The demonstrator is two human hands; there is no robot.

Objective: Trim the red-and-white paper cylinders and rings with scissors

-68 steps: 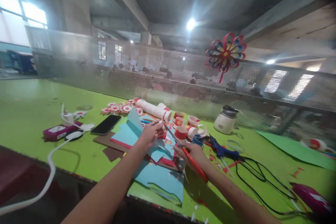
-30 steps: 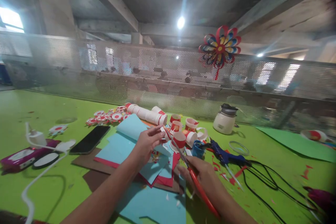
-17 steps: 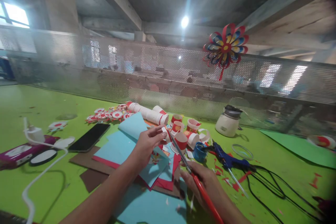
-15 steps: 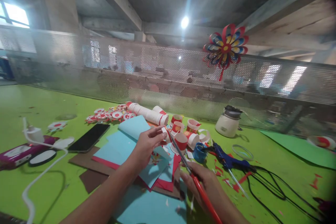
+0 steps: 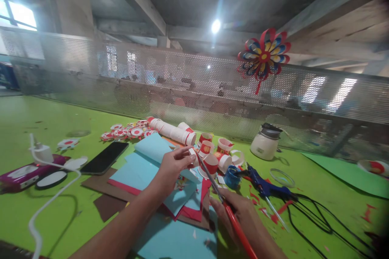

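While the left hand (image 5: 172,169) holds up a small red-and-white paper piece (image 5: 193,153), the right hand (image 5: 243,208) presents the red-handled scissors (image 5: 235,221) to it. The fingers of the left hand are closed in a pinch on the paper piece; those of the right hand are wrapped about the scissors near the handles. The piece is raised over the blue sheets (image 5: 127,172), in front of the red-and-white paper cups (image 5: 224,144). The blades slant up and leftward, their tips at the edge of the piece; whether they touch or bite it cannot be told at this scale. The step in hand appears to be trimming or snipping the paper. The move calls for a steady pinch, blade tips aligned with the edge, and left fingertips clear of the cutting line. To the right of the scissors, a blue glue gun (image 5: 263,185) lies on the green surface (image 5: 331,210), with red scraps (image 5: 275,215) scattered beside it; neither of the 2 hands touches it.
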